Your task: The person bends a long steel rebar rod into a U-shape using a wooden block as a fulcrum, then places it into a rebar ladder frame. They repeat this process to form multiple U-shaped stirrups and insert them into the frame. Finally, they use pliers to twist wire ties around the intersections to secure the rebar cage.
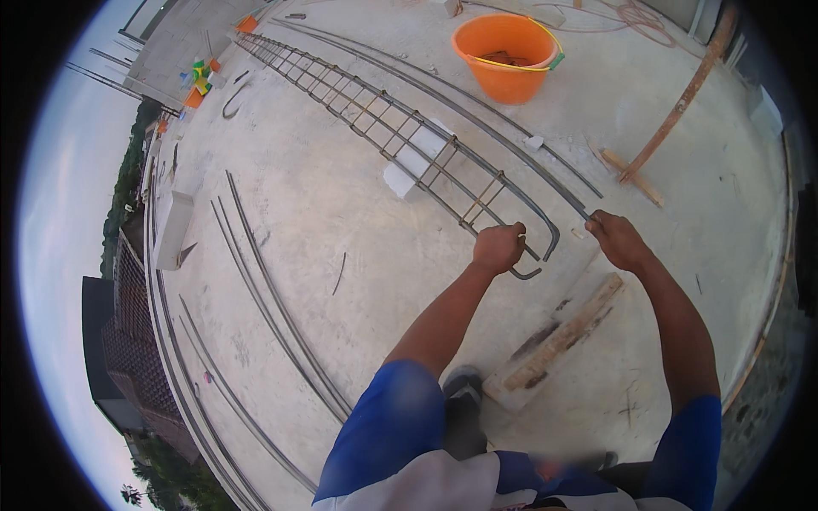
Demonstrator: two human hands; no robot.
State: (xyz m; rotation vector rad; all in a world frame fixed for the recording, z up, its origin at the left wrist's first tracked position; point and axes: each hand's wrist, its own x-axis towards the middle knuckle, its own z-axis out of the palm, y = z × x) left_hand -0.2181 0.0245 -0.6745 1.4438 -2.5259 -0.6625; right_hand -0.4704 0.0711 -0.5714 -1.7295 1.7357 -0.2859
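My left hand (500, 249) is closed around a bar at the near end of a long rebar cage (474, 157). Bent hooks stick out at that end, just past my fingers. The cage runs away to the far left, with stirrups tied across it, and lies over white blocks (415, 163). To the right, my right hand (618, 240) is wrapped round the near end of a long steel bar (558, 186) that stretches back beside the cage. A thinner bar (573, 169) lies on the concrete just right of it.
An orange bucket (511, 81) stands at the far right of the cage. A rusty prop (682, 102) leans at the right. A wooden plank (558, 336) lies near my feet. Several loose bars (277, 289) and a white block (174, 230) lie left, by the slab edge.
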